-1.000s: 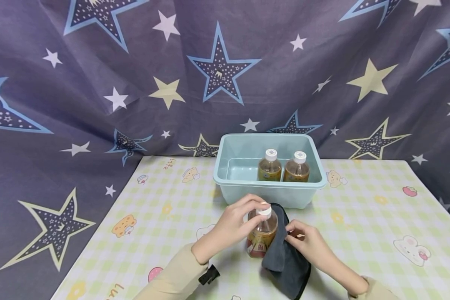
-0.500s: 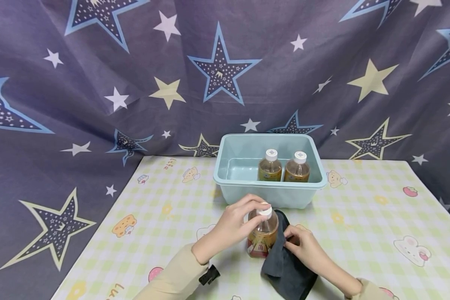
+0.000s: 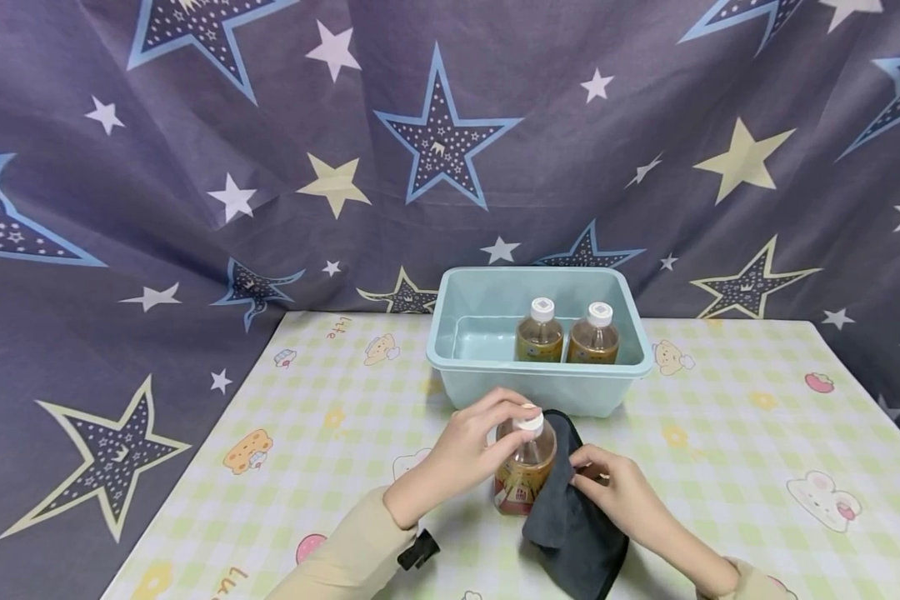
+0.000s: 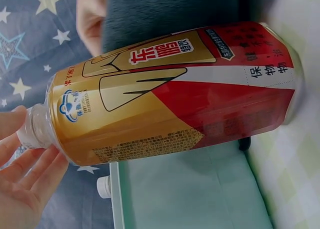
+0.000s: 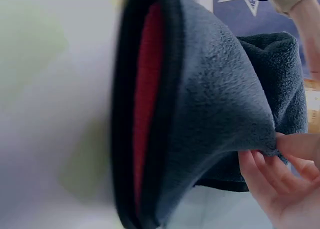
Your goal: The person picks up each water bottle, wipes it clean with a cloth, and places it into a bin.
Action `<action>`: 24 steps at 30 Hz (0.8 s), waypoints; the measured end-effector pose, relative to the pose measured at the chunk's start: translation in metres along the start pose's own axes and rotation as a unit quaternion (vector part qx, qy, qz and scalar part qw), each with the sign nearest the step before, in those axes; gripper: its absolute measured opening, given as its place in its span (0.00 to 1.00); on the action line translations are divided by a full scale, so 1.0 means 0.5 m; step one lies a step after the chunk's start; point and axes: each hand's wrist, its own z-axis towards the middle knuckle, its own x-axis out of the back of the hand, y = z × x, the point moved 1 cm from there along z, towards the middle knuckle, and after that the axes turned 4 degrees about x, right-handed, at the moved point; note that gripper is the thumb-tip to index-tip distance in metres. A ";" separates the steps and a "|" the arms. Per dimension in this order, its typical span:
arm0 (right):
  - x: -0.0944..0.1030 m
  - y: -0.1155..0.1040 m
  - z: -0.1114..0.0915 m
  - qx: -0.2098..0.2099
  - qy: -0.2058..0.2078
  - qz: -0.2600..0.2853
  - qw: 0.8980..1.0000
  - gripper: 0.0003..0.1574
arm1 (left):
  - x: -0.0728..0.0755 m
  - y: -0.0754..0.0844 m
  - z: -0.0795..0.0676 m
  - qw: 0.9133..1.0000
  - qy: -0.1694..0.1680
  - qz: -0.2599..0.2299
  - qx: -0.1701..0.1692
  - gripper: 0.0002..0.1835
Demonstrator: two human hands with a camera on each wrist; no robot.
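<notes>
A drink bottle (image 3: 523,475) with a gold and red label and a white cap stands upright on the table. My left hand (image 3: 468,442) grips it at the cap and neck from the left; in the left wrist view the fingers (image 4: 35,174) lie around the cap. Against the bottle's right side hangs a dark grey cloth (image 3: 577,533), pinched by my right hand (image 3: 615,487) between thumb and fingers. The right wrist view shows the cloth's fuzzy face (image 5: 220,89), a black edge and a red inner layer.
Behind the bottle stands a light blue plastic bin (image 3: 472,379). Two similar capped bottles, a left one (image 3: 540,340) and a right one (image 3: 594,343), stand inside it. A checked cloth (image 3: 720,433) covers the table, and a star-patterned curtain (image 3: 495,100) hangs behind.
My right hand shifted slightly left and down with the cloth, then back right and up. The cloth's folds moved with it. My left hand and the bottle keep their place.
</notes>
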 end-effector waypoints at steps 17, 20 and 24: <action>0.025 -0.051 0.005 0.022 0.105 0.004 0.994 0.12 | 0.001 0.001 0.000 1.000 0.008 0.010 -0.011 0.11; 0.025 -0.050 0.006 0.017 0.104 0.006 0.994 0.12 | 0.001 0.000 0.000 1.000 0.007 0.010 -0.009 0.11; 0.021 -0.044 0.008 0.016 0.103 0.016 0.994 0.12 | -0.001 -0.003 -0.001 1.000 0.007 0.012 -0.012 0.11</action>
